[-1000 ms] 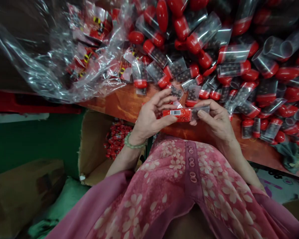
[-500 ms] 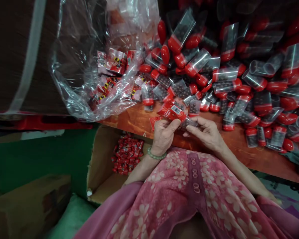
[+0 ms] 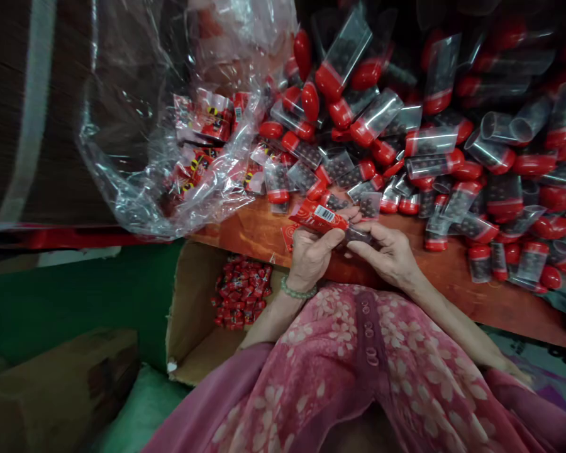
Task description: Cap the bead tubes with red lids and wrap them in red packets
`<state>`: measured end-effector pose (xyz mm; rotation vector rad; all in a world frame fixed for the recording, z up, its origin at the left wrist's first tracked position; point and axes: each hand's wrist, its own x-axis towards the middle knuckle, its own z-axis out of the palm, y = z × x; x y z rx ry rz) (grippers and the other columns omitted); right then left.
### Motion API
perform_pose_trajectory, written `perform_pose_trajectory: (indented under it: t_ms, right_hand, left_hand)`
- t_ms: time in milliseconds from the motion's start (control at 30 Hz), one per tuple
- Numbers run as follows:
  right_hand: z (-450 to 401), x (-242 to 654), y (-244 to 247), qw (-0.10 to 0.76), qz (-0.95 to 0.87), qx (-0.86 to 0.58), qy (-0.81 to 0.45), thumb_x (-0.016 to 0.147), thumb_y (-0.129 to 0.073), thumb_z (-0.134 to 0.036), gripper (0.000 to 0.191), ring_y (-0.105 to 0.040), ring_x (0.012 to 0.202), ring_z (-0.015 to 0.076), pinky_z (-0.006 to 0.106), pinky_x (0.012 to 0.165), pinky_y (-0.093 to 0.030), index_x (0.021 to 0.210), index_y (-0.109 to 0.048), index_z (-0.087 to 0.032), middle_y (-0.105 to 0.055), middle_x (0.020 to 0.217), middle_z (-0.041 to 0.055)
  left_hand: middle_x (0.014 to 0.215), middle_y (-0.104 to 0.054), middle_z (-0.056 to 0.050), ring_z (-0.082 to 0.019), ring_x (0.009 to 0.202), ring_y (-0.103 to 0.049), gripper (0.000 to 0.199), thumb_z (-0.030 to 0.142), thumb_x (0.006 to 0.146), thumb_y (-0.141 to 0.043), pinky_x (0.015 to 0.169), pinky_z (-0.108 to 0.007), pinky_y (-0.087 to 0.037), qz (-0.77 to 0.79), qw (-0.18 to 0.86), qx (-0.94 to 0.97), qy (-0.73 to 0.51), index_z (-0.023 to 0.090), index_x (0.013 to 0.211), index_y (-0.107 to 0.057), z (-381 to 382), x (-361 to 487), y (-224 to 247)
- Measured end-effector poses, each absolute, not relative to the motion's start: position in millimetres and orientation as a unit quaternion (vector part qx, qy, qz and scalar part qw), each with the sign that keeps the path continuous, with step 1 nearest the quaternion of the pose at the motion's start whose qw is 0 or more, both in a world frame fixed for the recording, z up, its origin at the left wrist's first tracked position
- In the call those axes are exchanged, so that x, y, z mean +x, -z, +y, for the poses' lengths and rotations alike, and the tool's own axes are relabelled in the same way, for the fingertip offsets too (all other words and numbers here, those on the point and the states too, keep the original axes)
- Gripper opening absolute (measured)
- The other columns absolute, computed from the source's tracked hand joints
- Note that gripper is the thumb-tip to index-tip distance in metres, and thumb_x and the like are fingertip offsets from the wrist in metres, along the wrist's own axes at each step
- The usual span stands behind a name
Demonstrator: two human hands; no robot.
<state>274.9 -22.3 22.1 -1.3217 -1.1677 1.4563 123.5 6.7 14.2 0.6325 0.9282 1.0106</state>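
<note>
Close to the table's near edge, my left hand (image 3: 311, 257) pinches a red printed wrapper (image 3: 315, 215) with a white barcode label. My right hand (image 3: 390, 253) is closed on a clear plastic tube (image 3: 358, 234) with dark contents, its left end against or inside the wrapper's open side; I cannot tell how far in. The fingertips of both hands almost meet. Just beyond them lie several clear tubes with red caps (image 3: 370, 205) and small dark balls inside. A flat red printed piece (image 3: 289, 236) lies beside my left hand.
A large heap of red-capped tubes (image 3: 431, 139) covers the table's right and back. A clear plastic bag (image 3: 122, 195) with red printed wrappers (image 3: 212, 116) lies at the left. Below the edge, a cardboard box (image 3: 188, 302) contains many small red packets (image 3: 240, 292).
My right hand has shifted slightly left, its thumb further along the tube towards the wrapper. The wrapper tilts a little differently. The whole view has moved slightly.
</note>
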Motion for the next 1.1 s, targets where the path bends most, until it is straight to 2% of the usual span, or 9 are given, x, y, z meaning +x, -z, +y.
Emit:
perform_pose_trajectory:
  t_ms: [100,167,267,367,467,567,767,900,1100]
  right_hand:
    - [-20,272,-26,0.402,-0.394,-0.498,-0.660,0.087,-0.076,-0.055,0.038,-0.073,0.060,0.0142,0.025,0.062,-0.061,0.096,-0.069,-0.019,-0.073,0.071,-0.0010]
    - [-18,270,-28,0.407,-0.376,-0.496,-0.669,0.085,-0.078,-0.055,0.038,-0.072,0.060,0.0136,0.025,0.061,-0.062,0.095,-0.068,-0.020,-0.071,0.072,-0.0017]
    - [-16,269,-26,0.423,-0.388,-0.480,-0.664,0.083,-0.083,-0.047,0.034,-0.075,0.068,0.0140,0.027,0.069,-0.065,0.099,-0.068,-0.022,-0.073,0.084,-0.0015]
    - [-19,272,-20,0.434,-0.435,-0.447,-0.650,0.088,-0.080,-0.038,0.032,-0.078,0.083,0.0153,0.029,0.082,-0.065,0.113,-0.066,-0.024,-0.077,0.097,0.0003]
    - [-22,278,-18,0.449,-0.505,-0.454,-0.581,0.093,-0.076,-0.032,0.040,-0.079,0.093,0.0143,0.028,0.089,-0.064,0.129,-0.061,-0.027,-0.079,0.109,0.0023]
    - [-24,285,-19,0.453,-0.592,-0.464,-0.479,0.090,-0.079,-0.035,0.057,-0.080,0.090,0.0154,0.027,0.085,-0.066,0.142,-0.057,-0.029,-0.079,0.116,0.0040]
    - [-28,296,-23,0.393,-0.725,-0.468,-0.317,0.094,-0.074,-0.036,0.039,-0.082,0.089,0.0204,0.028,0.084,-0.067,0.132,-0.072,-0.026,-0.084,0.110,0.0055]
    - [-34,295,-18,0.432,-0.737,-0.444,-0.271,0.093,-0.075,-0.025,0.039,-0.083,0.090,0.0207,0.026,0.082,-0.067,0.132,-0.073,-0.023,-0.084,0.106,0.0074]
    - [-39,290,-13,0.456,-0.752,-0.431,-0.201,0.097,-0.071,-0.030,0.029,-0.082,0.071,0.0197,0.026,0.065,-0.067,0.125,-0.077,-0.024,-0.085,0.091,0.0046]
  left_hand:
    - [0.085,-0.080,-0.007,-0.013,0.062,-0.068,0.040,0.053,0.076,-0.084,0.061,-0.026,-0.056,0.408,0.754,0.273,-0.436,0.015,0.089,-0.081,2,127,-14]
    - [0.087,-0.080,-0.008,-0.011,0.055,-0.063,0.039,0.052,0.078,-0.083,0.054,-0.025,-0.052,0.406,0.766,0.261,-0.424,0.015,0.089,-0.081,1,129,-15]
    - [0.099,-0.082,-0.009,-0.019,0.079,-0.075,0.039,0.053,0.072,-0.087,0.069,-0.029,-0.059,0.411,0.762,0.250,-0.433,0.017,0.084,-0.081,6,126,-18]
    - [0.097,-0.082,-0.008,-0.025,0.097,-0.077,0.038,0.053,0.067,-0.090,0.086,-0.035,-0.062,0.418,0.764,0.222,-0.438,0.019,0.081,-0.081,14,120,-23]
    - [0.087,-0.081,-0.007,-0.026,0.093,-0.078,0.040,0.053,0.063,-0.092,0.087,-0.038,-0.063,0.426,0.787,0.182,-0.407,0.018,0.078,-0.080,15,114,-25]
    - [0.076,-0.078,-0.007,-0.023,0.079,-0.076,0.044,0.055,0.061,-0.093,0.082,-0.037,-0.062,0.420,0.821,0.157,-0.353,0.015,0.075,-0.079,9,112,-26]
    - [0.080,-0.078,-0.006,-0.018,0.076,-0.072,0.043,0.054,0.063,-0.093,0.085,-0.035,-0.058,0.387,0.841,0.179,-0.334,0.016,0.079,-0.081,-9,114,-30]
    - [0.090,-0.080,-0.008,-0.024,0.093,-0.075,0.042,0.053,0.068,-0.090,0.099,-0.042,-0.056,0.361,0.849,0.185,-0.339,0.017,0.085,-0.082,-14,115,-30]
    - [0.110,-0.081,-0.011,-0.029,0.114,-0.073,0.042,0.053,0.071,-0.089,0.114,-0.047,-0.048,0.340,0.855,0.204,-0.334,0.017,0.091,-0.082,-21,113,-31]
